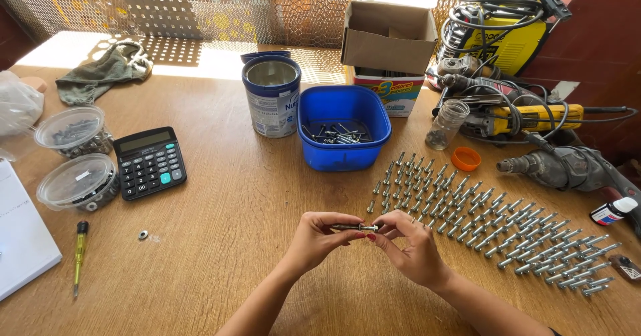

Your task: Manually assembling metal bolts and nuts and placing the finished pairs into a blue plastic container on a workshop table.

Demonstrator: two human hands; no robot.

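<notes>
Nearest the camera, the left hand [319, 237] and right hand [408, 242] met over the wooden surface [234, 262], fingers of both clamped on the ends of one steel anchor bolt [355, 228] held level between them. It looked like the nut or sleeve was being threaded on; finishing would call for a fine twist of the fingertips. To the left lay a yellow-handled screwdriver [79, 256], a loose washer [143, 234], two clear plastic tubs [73, 155] and a black calculator [149, 161]. Further right stood a metal tin [270, 102] and a glossy blue tub [344, 129] of bolts, then neat rows of assembled bolts [494, 232], and dusty drills [567, 165].
</notes>
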